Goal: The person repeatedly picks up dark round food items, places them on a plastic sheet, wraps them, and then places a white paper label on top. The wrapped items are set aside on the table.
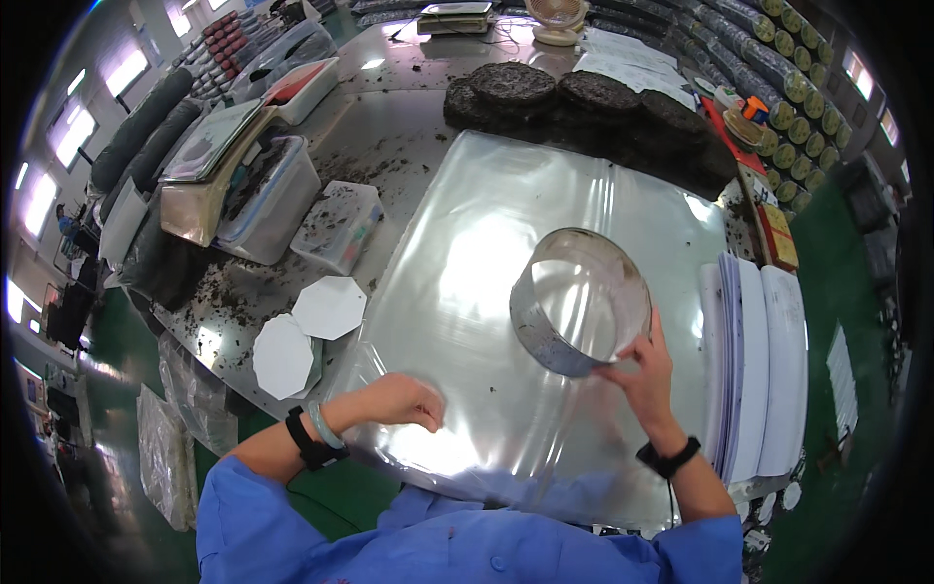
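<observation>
My right hand (646, 372) grips the lower right edge of a wide metal ring (558, 354), thumb and fingers on its wall. The ring is open through the middle and looks slightly tilted; whether it rests on the sheet beneath cannot be made out. Under it, a stack of clear plastic sheets (445, 328) spreads across the table in front of me, shiny with reflections. My left hand (405, 401) is curled over the near left part of the sheets, with nothing visible in it. White octagonal cards (330, 308) lie to its upper left.
Dark pressed round cakes (514, 82) line the sheets' far edge. On the left stand a plastic bin (281, 212), a smaller box (339, 223) and dark crumbs. Folded white paper (781, 372) lies right. A fan (556, 18) and scale (454, 20) stand at the back.
</observation>
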Tool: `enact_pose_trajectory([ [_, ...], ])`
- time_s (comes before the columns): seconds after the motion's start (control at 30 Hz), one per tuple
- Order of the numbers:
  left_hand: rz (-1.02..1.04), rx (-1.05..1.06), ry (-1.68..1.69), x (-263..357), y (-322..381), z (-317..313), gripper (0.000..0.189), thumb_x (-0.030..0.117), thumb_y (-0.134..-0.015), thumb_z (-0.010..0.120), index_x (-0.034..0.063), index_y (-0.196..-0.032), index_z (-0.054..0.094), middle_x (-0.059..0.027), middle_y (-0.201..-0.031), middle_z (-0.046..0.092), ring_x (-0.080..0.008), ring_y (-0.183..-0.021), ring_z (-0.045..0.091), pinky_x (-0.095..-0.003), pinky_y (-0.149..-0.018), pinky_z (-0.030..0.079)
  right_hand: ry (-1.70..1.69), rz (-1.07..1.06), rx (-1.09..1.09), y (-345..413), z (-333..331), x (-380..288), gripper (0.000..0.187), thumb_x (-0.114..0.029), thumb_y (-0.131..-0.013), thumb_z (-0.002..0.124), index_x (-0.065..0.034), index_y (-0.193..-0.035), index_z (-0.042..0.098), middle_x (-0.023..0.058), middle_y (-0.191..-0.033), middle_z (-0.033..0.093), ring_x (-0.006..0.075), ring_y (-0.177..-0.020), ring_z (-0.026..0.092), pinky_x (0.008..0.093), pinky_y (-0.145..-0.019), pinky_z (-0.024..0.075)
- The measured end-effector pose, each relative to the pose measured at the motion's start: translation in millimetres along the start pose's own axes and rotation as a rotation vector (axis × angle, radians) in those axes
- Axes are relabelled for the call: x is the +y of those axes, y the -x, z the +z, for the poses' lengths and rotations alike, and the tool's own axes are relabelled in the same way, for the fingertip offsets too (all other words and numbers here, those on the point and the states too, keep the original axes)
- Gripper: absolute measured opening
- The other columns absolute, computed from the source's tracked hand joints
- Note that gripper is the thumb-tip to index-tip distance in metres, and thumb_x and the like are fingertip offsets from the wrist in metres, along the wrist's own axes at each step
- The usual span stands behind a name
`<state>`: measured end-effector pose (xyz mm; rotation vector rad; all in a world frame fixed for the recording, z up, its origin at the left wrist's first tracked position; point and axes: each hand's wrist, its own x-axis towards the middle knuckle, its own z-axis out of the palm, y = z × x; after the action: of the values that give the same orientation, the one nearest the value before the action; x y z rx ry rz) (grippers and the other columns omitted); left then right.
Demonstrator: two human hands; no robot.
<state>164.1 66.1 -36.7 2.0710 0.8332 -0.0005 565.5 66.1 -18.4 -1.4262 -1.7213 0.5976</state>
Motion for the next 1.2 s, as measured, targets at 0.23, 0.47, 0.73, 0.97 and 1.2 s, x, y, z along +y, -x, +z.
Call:
enact_pose_trajectory([
  [0.23, -0.007, 0.122, 0.465, 18, -78, -83, 0.025, 0.028, -0.105, 0.053, 0.0072, -0.092, 0.057, -0.0054, -0.087, 0.074, -0.0118, -0.078, 0.071, -0.0256, -0.062, 0.049, 0.237, -0.470, -0.268, 102, 6, -84, 0.031, -0.022, -0.073, 0.081, -0.0015, -0.076, 0.057, 0.0263, -0.146, 0.050, 0.0507, -0.125, 0.056, 0.0462, -0.093, 0.0555],
  [0.47, 0.188, 0.171, 0.663, 76, -50, -150, 0.016, 0.018, -0.102, 0.058, 0.0051, -0.092, 0.056, -0.0074, -0.078, 0.073, -0.0138, -0.069, 0.071, -0.0222, -0.055, 0.045, 0.290, -0.193, -0.231, 83, 29, -58, 0.049, -0.029, -0.069, 0.086, -0.0028, -0.099, 0.058, 0.0189, -0.156, 0.039, 0.0518, -0.141, 0.036, 0.0454, -0.093, 0.0565],
  [0.73, -0.096, -0.013, 0.740, 12, -20, -86, 0.013, 0.015, -0.097, 0.065, 0.0036, -0.091, 0.062, -0.0034, -0.070, 0.069, -0.0081, -0.065, 0.066, -0.0214, -0.059, 0.045, 0.505, -0.079, -0.057, 41, 40, -13, 0.078, -0.038, -0.082, 0.076, -0.0064, -0.147, 0.045, 0.0177, -0.165, 0.022, 0.0470, -0.151, 0.016, 0.0631, -0.115, 0.0247],
  [0.97, -0.228, -0.073, 0.703, -37, -18, -38, 0.020, 0.024, -0.099, 0.065, 0.0046, -0.098, 0.068, -0.0032, -0.086, 0.072, -0.0100, -0.078, 0.066, -0.0256, -0.072, 0.052, -0.394, 0.205, -0.825, 127, -44, -30, 0.063, -0.026, -0.089, 0.072, -0.0026, -0.143, 0.051, 0.0235, -0.151, 0.043, 0.0364, -0.140, 0.040, 0.0461, -0.114, 0.0343],
  [1.2, -0.288, 0.575, -0.128, -16, 9, -67, 0.044, 0.016, -0.085, 0.074, 0.0035, -0.126, 0.063, -0.0163, -0.113, 0.067, -0.0265, -0.103, 0.065, -0.0394, -0.089, 0.053, 0.525, 0.418, -0.881, 49, -136, -5, 0.047, -0.020, -0.087, 0.074, -0.0011, -0.128, 0.062, 0.0204, -0.120, 0.069, 0.0388, -0.111, 0.066, 0.0419, -0.096, 0.0520],
])
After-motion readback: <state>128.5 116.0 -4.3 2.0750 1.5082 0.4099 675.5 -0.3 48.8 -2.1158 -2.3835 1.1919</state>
